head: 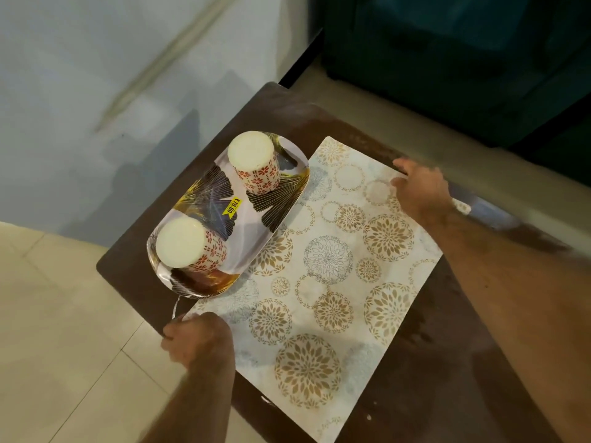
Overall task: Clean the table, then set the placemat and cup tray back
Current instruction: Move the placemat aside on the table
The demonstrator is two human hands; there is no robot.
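Note:
A white placemat (332, 266) with gold and grey flower circles lies across the dark brown table (447, 362). An oval leaf-print cup tray (243, 225) with a yellow price sticker rests on the mat's far left part, partly over the table. Two upturned cups with red patterns stand on it, one far (256, 164), one near (188, 244). My left hand (195, 337) grips the mat's near left edge at the table's side. My right hand (422, 190) pinches the mat's far right edge.
A pale wall rises beyond the table's far left corner. Cream floor tiles (64, 330) lie to the left. A dark teal piece of furniture (463, 59) stands behind the table on the right. Small white crumbs (265, 401) sit near the mat's near edge.

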